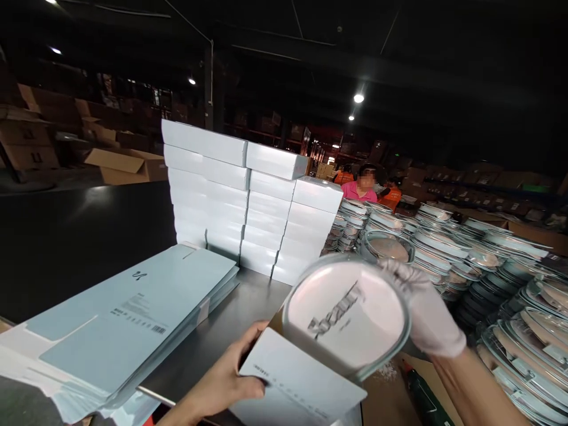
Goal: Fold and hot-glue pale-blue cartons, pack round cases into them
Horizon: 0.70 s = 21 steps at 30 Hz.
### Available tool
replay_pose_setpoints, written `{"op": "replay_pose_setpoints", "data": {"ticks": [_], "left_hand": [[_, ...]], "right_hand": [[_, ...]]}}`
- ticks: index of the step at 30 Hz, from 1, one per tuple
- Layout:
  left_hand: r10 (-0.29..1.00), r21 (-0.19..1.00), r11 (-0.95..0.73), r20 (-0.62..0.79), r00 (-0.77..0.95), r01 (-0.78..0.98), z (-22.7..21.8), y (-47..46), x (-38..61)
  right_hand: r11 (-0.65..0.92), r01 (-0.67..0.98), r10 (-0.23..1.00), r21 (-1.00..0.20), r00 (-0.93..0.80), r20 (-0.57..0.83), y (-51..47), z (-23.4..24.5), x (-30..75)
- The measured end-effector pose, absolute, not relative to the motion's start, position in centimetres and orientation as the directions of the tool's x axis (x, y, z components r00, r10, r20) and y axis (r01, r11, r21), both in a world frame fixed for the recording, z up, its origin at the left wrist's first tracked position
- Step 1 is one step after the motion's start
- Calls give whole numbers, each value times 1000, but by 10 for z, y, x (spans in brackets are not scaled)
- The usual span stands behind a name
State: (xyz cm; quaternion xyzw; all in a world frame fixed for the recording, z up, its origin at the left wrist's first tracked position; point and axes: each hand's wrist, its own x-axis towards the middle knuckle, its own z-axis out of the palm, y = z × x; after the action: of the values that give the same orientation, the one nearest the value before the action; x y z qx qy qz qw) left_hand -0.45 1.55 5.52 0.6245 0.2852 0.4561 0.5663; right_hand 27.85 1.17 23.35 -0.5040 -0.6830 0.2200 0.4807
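Dish (341, 319) blurry, lwr box (293, 378) off-frame

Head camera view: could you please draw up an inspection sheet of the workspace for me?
Surface: dark tabletop, partly covered.
Job's things: a box and a round glass dish, both in hand, the dish's lettering blurred; stacked white boxes behind, flat pale-blue cartons at left, stacks of glass dishes at right.
Clutter: green tool with a red tip, white scraps near it.
Hands: left hand grips the box; right hand, in a pale glove, holds the dish's rim.
Cables: a thin pale line on a pillar; cable or pipe, cannot tell.
Surroundings: dim hall, lit ceiling lamp, open cardboard carton, person in a pink top.
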Motion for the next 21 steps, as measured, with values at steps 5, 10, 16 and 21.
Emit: {"op": "replay_pose_setpoints", "data": {"ticks": [5, 10, 16, 21], "left_hand": [[937, 972, -162, 206, 281, -172, 25, 3, 4], [950, 952, -254, 279, 143, -170, 1, -8, -3], [779, 790, -612, 608, 155, -25, 9, -17, -3], [884, 884, -465, 461, -78, -50, 25, -29, 11]], "right_hand": [[489, 403, 827, -774, 68, 558, -27, 165, 267], [389, 149, 882, -909, 225, 414, -58, 93, 242], [404, 159, 876, -901, 218, 431, -66, 60, 190], [231, 96, 890, -968, 381, 250, -68, 63, 162]]}}
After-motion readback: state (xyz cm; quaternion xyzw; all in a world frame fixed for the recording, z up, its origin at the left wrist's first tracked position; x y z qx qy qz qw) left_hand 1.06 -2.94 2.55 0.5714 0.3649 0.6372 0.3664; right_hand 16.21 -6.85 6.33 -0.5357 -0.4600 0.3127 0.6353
